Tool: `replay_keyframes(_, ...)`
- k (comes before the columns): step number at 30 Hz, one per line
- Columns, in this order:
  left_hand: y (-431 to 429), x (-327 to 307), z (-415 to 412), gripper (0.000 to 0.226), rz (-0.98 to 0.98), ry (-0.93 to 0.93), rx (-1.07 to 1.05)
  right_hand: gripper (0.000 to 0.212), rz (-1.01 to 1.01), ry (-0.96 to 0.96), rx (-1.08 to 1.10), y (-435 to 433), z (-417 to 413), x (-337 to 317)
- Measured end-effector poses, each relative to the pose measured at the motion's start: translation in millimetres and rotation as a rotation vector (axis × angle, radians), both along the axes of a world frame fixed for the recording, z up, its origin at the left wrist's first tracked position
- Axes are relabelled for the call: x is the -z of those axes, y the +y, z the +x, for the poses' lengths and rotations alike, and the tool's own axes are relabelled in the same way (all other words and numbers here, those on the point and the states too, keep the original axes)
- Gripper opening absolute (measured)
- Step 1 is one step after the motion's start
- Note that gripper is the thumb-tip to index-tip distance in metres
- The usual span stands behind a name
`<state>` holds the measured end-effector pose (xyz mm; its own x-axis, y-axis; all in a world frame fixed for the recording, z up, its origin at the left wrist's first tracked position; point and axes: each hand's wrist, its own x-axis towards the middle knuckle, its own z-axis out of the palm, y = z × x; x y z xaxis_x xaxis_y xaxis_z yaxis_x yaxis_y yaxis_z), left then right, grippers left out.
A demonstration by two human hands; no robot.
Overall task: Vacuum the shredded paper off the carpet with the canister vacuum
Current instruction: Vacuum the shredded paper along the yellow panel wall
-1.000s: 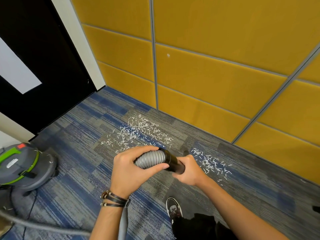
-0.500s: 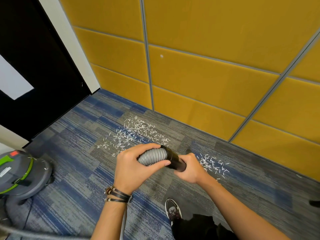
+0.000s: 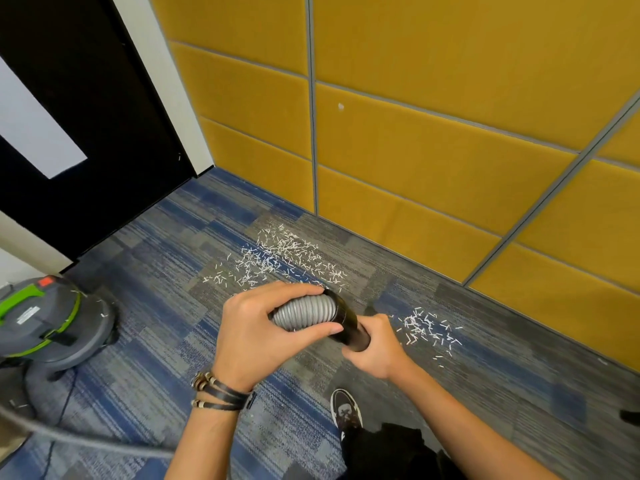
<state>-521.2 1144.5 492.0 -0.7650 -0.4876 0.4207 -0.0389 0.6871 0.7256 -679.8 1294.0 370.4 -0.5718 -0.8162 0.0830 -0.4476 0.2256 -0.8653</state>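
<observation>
We count one yellow panelled wall (image 3: 433, 150) across the top and right of the frame. One blue-grey carpet (image 3: 156, 271) fills the lower half. One black door (image 3: 86, 116) is upper left.

One canister vacuum (image 3: 45, 323), grey with green trim, sits on the carpet at the left edge with a few paper bits on its lid.

One grey ribbed hose (image 3: 304, 311) at centre frame ends in one black tube (image 3: 349, 327). Two hands are on it:
- The left hand (image 3: 256, 334) wraps fingers and thumb round the ribbed hose, just behind the tube.
- The right hand (image 3: 377, 344) curls round the far end of the black tube. We can't see its fingertips.

The shredded paper (image 3: 280, 254) lies on the carpet in two patches, apart from each other. The bigger one is just above the hands near the wall base. The smaller patch (image 3: 426, 327) is right of the right hand.

One shoe (image 3: 346, 410) is lower centre. Wristbands (image 3: 218, 393) are on the left wrist, and we can't tell how many.
</observation>
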Motion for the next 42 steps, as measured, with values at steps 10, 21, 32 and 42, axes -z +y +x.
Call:
replay_keyframes(10,16,12,24,0.047,0.181,0.011,0.019,0.047,0.073,0.018,0.012,38,27,-2)
replay_keyframes(21,43,8,71,0.047,0.123,0.05,-0.008,0.045,0.083,0.049,0.004,66,70,-12)
replay_keyframes(32,59,26,77,0.047,0.083,-0.069,0.015,0.02,0.156,0.015,0.022,67,72,4)
replay_keyframes(42,63,37,93,0.044,0.21,-0.095,0.056,0.038,0.205,0.032,0.025,95,93,20)
